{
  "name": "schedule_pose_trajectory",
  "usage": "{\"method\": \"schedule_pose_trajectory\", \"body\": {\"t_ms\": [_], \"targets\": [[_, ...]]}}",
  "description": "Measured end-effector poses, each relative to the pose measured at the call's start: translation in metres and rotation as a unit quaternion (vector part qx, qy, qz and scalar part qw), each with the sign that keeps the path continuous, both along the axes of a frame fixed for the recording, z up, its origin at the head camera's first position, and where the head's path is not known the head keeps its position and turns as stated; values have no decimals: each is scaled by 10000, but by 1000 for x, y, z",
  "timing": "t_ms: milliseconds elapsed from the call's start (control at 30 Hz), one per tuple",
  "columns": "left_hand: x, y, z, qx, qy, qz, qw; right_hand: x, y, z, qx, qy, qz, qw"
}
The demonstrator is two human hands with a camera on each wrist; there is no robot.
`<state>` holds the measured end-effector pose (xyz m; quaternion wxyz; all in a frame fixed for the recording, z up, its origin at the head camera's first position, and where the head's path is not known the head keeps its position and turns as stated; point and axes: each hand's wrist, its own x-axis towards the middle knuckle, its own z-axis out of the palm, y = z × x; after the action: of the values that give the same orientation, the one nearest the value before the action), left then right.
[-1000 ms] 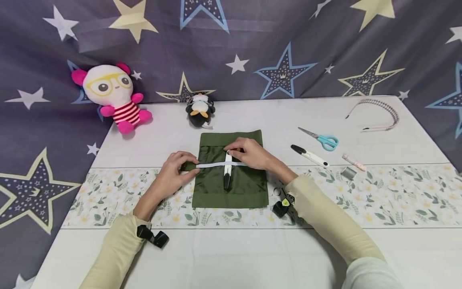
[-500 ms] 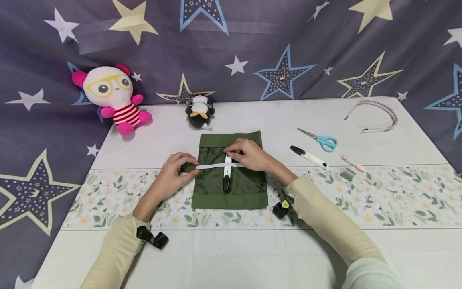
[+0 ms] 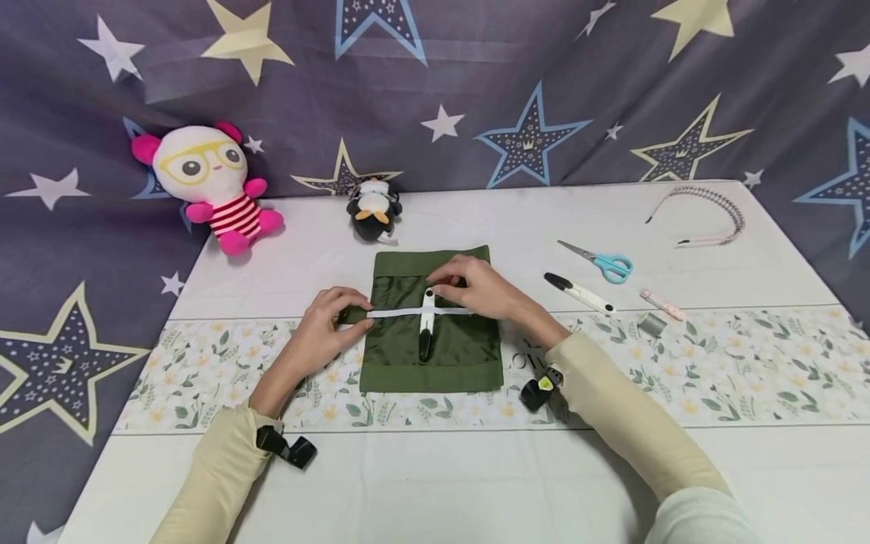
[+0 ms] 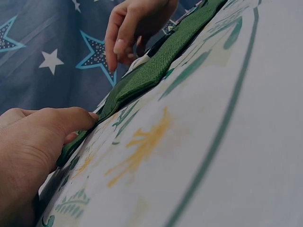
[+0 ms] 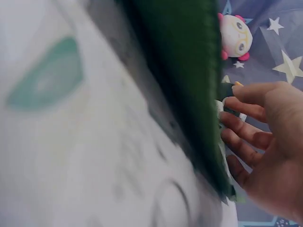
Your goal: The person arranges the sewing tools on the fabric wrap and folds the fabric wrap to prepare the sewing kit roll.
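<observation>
A dark green cloth piece (image 3: 401, 378) lies flat on the table, a thin white strip (image 3: 397, 312) running across its middle. My left hand (image 3: 322, 325) is at its left edge, thumb and forefinger on either side of a narrow green fabric tab (image 3: 351, 314) where the white strip begins. On the cloth lies a slim white tool with a black tip (image 3: 426, 325), pointing toward me across the strip. My right hand (image 3: 479, 291) hovers by the tool's rounded far end, fingers loosely bent; it covers the strip's right part. In the right wrist view those fingers (image 5: 241, 127) hold nothing.
Right of the cloth lie blue-handled scissors (image 3: 612, 266), a second white-and-black tool (image 3: 581, 293), a grey thread spool (image 3: 652, 325), a small pink item (image 3: 662, 305) and a headband (image 3: 730, 211). A pink-and-white plush (image 3: 234, 219) and a penguin toy (image 3: 372, 215) sit at the back.
My right hand has shifted slightly right, its thumb drawing off the tool's end. The left hand and the cloth hold their places.
</observation>
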<state>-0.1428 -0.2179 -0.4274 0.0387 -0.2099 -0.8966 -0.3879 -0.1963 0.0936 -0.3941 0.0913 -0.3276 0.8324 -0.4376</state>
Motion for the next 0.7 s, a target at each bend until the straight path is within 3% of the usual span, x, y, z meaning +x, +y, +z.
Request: {"method": "schedule_pose_trajectory", "body": {"t_ms": [333, 700], "targets": [[1, 1, 0, 44, 52, -23, 10000, 6, 41, 13, -117, 40, -635, 9979], [1, 0, 1, 19, -42, -23, 10000, 20, 97, 15, 5, 260, -1463, 9889]]}}
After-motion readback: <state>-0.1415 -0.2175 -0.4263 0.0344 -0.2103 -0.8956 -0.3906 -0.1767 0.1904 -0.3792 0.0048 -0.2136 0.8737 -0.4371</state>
